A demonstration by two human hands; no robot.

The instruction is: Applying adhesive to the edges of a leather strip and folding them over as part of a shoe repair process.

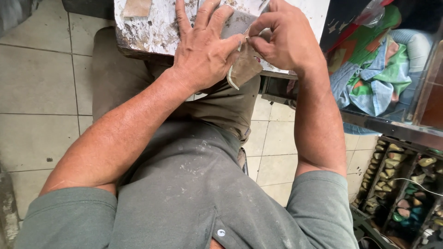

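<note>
My left hand (205,50) lies flat with fingers spread on a grey-brown piece of leather-like material (244,64) at the edge of a worn white work board (152,27). The material hangs over the board's front edge, with a pale rim showing below. My right hand (284,39) is curled beside it, thumb and forefinger pinching the material's edge near my left forefinger. Whether a small tool sits in that pinch is hidden.
A tan patch (136,7) lies on the board's far left. A heap of coloured cloth (374,69) fills a glass case at right. Below it, racks hold several shoe lasts (406,184). Pale floor tiles (37,92) spread left.
</note>
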